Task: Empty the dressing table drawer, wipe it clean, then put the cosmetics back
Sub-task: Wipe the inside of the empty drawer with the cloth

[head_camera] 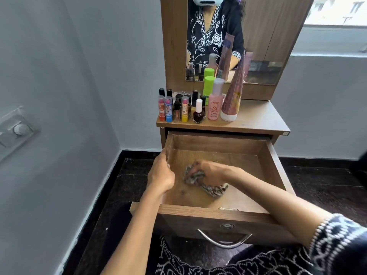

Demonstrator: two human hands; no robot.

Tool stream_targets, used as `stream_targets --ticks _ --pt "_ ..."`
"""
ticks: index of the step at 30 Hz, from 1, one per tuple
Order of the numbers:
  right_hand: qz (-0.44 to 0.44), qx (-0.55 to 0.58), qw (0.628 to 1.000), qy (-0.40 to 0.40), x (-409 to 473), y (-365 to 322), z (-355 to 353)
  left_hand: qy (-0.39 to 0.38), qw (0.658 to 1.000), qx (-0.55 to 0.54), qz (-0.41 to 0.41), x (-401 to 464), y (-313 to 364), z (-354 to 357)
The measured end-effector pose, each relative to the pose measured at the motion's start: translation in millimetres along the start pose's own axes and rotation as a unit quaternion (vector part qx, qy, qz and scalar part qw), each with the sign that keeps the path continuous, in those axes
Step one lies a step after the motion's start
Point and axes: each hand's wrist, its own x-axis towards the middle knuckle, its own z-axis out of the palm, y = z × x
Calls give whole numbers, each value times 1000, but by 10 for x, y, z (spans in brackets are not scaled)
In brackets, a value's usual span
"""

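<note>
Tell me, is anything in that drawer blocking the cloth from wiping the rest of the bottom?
Nothing visible does. The right hand grips the cloth on the drawer floor, which otherwise shows only bare wood. The cosmetics all stand up on the tabletop; the left hand holds the drawer's left wall.

right hand point(208, 171) gripping cloth point(214, 188), open drawer point(198, 210)
</note>
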Motion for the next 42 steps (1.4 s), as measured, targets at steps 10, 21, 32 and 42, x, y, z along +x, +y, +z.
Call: stream_targets --ticks 10,21,32,42 --pt "291 -40 953 79 520 -283 133 -3 1000 10 -1 -25 21 -14" --pt "268 -36 963 19 290 -112 23 -9 1000 -4 6 -15 25 -16" --pt "57 -46 997 10 -140 172 -180 -4 1000 2 2 2 5 -4" --pt "-54 -69 996 -31 -315 -104 137 -10 1000 4 12 16 -25 6"
